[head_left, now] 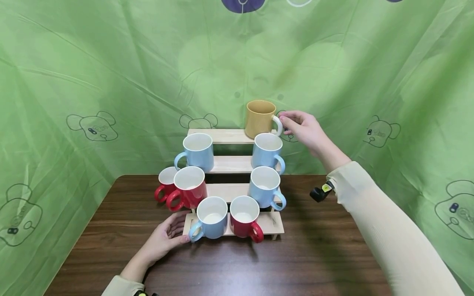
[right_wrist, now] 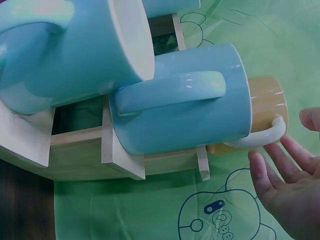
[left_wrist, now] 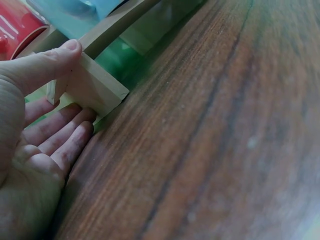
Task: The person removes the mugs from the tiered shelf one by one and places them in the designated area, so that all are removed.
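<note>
A tan mug [head_left: 260,120] with a white handle stands at the right end of the top step of a wooden tiered rack [head_left: 233,164]. My right hand [head_left: 301,125] is beside that handle; in the right wrist view its thumb [right_wrist: 311,118] is spread away from the handle [right_wrist: 265,137], with the fingers close under it. My left hand [head_left: 163,236] holds the rack's lower left end, thumb [left_wrist: 70,50] on the corner of the board and fingers around the leg panel [left_wrist: 92,85]. Next to that thumb sits a light blue mug [head_left: 212,218] on the bottom step.
A red mug [head_left: 245,218] shares the bottom step. Further up are a red mug [head_left: 190,187] and light blue mugs on the right [head_left: 264,187], upper right [head_left: 266,150] and upper left [head_left: 198,152]. A smaller red mug [head_left: 167,183] is at far left. Green cloth [head_left: 129,61] surrounds the dark wooden table [head_left: 207,271].
</note>
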`<state>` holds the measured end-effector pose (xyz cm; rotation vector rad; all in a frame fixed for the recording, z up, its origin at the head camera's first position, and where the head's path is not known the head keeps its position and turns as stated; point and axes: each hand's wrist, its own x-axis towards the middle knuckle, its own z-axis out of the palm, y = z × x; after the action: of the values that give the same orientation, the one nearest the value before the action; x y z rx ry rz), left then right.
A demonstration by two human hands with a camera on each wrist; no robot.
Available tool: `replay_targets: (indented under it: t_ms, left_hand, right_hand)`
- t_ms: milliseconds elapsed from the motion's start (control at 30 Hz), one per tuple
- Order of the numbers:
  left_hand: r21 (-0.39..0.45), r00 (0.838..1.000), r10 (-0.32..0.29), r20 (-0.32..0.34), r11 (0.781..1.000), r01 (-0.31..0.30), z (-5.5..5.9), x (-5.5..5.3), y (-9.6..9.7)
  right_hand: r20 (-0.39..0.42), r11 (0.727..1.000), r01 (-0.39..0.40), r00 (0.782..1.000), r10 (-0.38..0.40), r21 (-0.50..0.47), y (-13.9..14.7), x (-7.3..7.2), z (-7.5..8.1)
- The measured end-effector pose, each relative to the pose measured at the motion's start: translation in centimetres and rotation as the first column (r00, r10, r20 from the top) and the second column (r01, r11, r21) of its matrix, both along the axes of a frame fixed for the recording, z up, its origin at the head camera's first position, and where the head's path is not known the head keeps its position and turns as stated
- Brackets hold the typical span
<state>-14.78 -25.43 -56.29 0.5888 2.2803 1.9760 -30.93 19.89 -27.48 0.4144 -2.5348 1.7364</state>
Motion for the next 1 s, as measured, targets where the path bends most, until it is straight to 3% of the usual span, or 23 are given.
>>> replay_targets:
  t_ms: [400, 600, 1000]
  left_hand:
    - [0.006, 1.0, -0.024, -0.018, 1.0, 0.024, 0.0, 0.0, 0.2]
    - [0.014, 1.0, -0.025, -0.007, 1.0, 0.026, 0.0, 0.0, 0.1]
    - [0.0, 1.0, -0.018, -0.006, 1.0, 0.018, 0.1, 0.2, -0.1]
  right_hand:
    - [0.016, 0.997, -0.037, 0.999, 0.038, -0.071, -0.4, -1.0, -0.8]
    - [0.037, 0.997, -0.062, 0.997, 0.064, -0.051, -0.6, -1.3, -1.2]
    - [0.137, 0.994, -0.072, 0.987, 0.082, -0.077, -1.1, -1.3, -1.0]
